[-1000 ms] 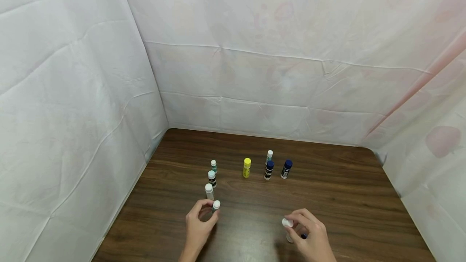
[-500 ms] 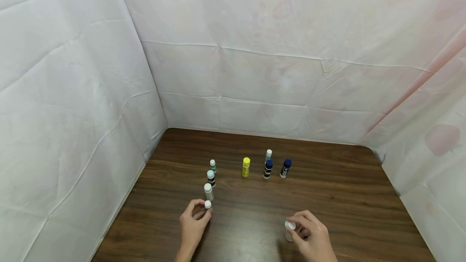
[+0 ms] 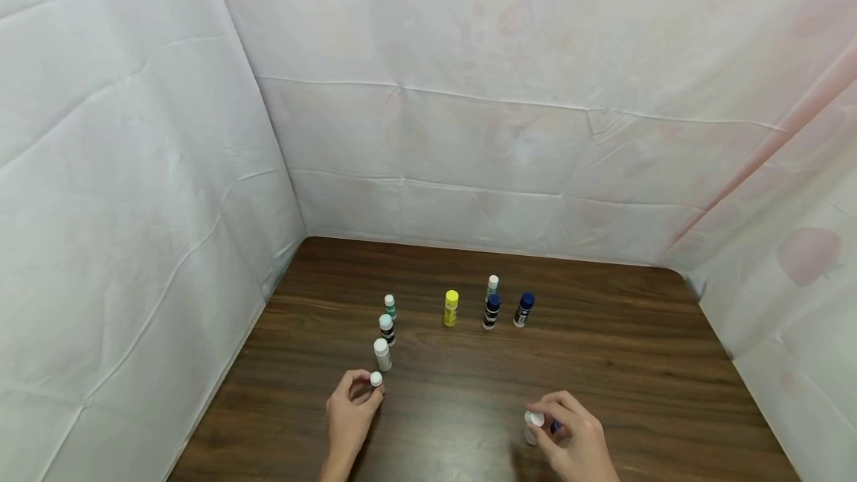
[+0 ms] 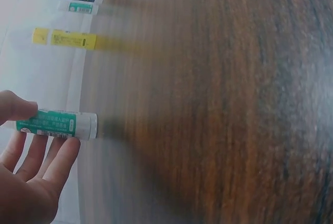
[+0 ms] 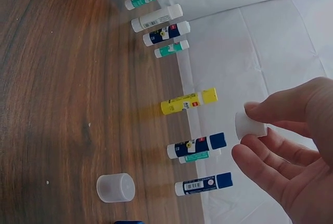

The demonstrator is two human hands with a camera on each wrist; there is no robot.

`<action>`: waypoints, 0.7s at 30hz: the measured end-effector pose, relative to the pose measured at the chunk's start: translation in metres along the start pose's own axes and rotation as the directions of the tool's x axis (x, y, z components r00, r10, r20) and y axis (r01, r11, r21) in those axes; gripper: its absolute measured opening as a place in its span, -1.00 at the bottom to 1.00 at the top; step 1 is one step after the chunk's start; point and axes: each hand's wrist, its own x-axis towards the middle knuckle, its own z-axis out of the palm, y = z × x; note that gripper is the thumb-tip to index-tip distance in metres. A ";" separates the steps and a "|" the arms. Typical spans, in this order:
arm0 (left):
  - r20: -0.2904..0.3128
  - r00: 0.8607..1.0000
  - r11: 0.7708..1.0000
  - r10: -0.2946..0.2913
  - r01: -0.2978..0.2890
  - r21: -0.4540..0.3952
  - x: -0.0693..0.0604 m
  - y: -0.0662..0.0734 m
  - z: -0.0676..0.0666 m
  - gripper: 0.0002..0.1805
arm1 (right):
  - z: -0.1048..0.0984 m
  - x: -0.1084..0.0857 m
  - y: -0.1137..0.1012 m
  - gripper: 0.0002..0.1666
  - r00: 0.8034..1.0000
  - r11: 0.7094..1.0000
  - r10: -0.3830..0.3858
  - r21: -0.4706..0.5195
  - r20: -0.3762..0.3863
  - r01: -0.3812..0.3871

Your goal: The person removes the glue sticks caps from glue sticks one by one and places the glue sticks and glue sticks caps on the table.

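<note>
My left hand (image 3: 348, 421) pinches an upright green-and-white glue stick (image 4: 54, 123) between thumb and fingers. It is at the near end of a row made up of a white glue stick (image 3: 382, 355), a navy one with a white cap (image 3: 387, 329) and a small green one (image 3: 390, 308). Between thumb and fingertips, my right hand (image 3: 572, 434) pinches a small white cap (image 5: 251, 125). In the head view it is over a translucent white cylinder (image 5: 115, 187) on the table. A blue object (image 5: 129, 222), mostly cut off, lies close by.
A yellow glue stick (image 3: 451, 309) stands mid-table. To its right are two navy glue sticks (image 3: 491, 312), with a green white-capped one (image 3: 492, 285) partly hidden behind. White cloth (image 3: 428, 132) hangs around the brown wooden table (image 3: 636, 355).
My left hand has moved left with the green glue stick, in line with the row. My right hand, still pinching the white cap, has shifted slightly right and down.
</note>
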 end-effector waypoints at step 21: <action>-0.019 1.000 0.999 -0.017 0.018 0.045 -0.002 -0.007 0.001 -0.69 | -0.004 -0.006 0.005 -0.49 0.995 0.995 0.090 -0.032 -0.034 -0.091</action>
